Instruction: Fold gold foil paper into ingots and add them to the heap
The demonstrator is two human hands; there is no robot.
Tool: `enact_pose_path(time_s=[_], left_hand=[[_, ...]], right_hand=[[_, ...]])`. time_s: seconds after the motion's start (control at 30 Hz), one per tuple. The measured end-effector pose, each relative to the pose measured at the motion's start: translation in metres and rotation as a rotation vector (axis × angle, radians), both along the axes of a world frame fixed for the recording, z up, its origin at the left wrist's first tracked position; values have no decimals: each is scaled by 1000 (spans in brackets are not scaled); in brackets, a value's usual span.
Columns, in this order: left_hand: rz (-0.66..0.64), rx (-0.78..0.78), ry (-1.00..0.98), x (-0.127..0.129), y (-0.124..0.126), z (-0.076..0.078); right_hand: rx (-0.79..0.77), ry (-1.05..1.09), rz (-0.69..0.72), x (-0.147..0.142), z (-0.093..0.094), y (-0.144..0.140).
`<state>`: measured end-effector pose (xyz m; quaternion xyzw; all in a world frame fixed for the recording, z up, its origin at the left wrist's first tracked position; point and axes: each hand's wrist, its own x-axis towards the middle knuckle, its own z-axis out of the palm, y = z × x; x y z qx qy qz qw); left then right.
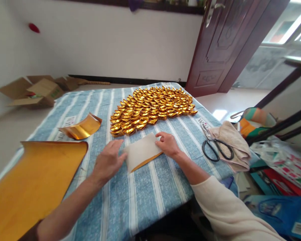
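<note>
A sheet of gold foil paper [141,152] lies in front of me, pale back upward, with a gold strip showing along its near edge. My right hand [167,144] pinches the sheet's right edge between thumb and fingers. At the left edge is my left hand [109,159], its thumb and fingers apart. Whether its thumb tip touches the paper, I cannot tell. Just beyond the sheet stand many folded gold paper ingots [150,108] in tight rows.
A curled gold sheet [84,127] and a large stack of gold paper [37,174] lie to the left. Black-handled scissors [217,150] rest partly on a beige cloth [232,144] at right. An open cardboard box [37,92] stands on the floor beyond the striped tablecloth [110,207].
</note>
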<state>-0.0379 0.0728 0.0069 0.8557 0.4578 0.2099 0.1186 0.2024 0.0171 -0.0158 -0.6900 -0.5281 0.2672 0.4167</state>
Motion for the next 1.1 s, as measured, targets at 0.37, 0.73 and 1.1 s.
enact_pose_path(time_s=[0.37, 0.73, 1.1], left_hand=[[-487, 261, 91, 8, -47, -23], [-487, 312, 26, 15, -44, -21], [-427, 269, -9, 15, -48, -18]], right_hand=[[2, -174, -30, 0, -4, -1], [-16, -146, -12, 1, 1, -4], [-109, 164, 176, 16, 5, -10]])
